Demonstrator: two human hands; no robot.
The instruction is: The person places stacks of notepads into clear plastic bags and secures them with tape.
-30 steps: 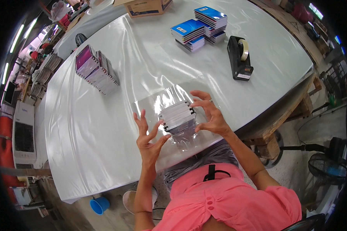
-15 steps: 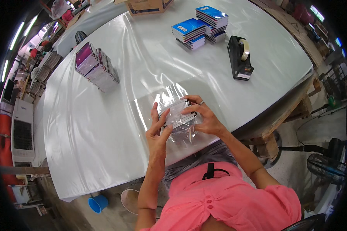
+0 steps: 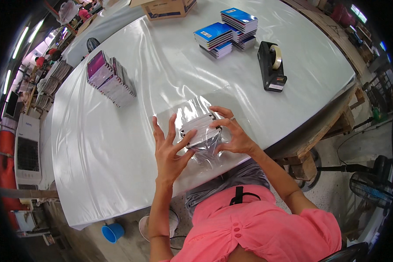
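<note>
A small stack of spiral notebooks (image 3: 199,126) sits near the table's front edge inside loose, shiny clear plastic film (image 3: 207,158). Its pale page edges and dark spiral bindings show through. My left hand (image 3: 170,153) is spread at the stack's left side, the index fingertip and thumb against the wrapped bundle and the other fingers raised apart. Around the right end curls my right hand (image 3: 235,134), a ring on one finger, its fingers on the upper edge and its thumb lower on the film. The covers of this stack are hidden.
Blue notebooks (image 3: 214,32) stand in piles at the far side, beside a black tape dispenser (image 3: 270,72). Purple-covered notebooks (image 3: 111,81) are stacked at the left. A cardboard box (image 3: 168,8) is at the back. Below the table are a blue bucket (image 3: 113,232) and a fan (image 3: 371,190).
My left hand has shifted left and its fingers have spread wider. My right hand keeps its place on the bundle, with the thumb slightly lower. The notebooks have barely moved.
</note>
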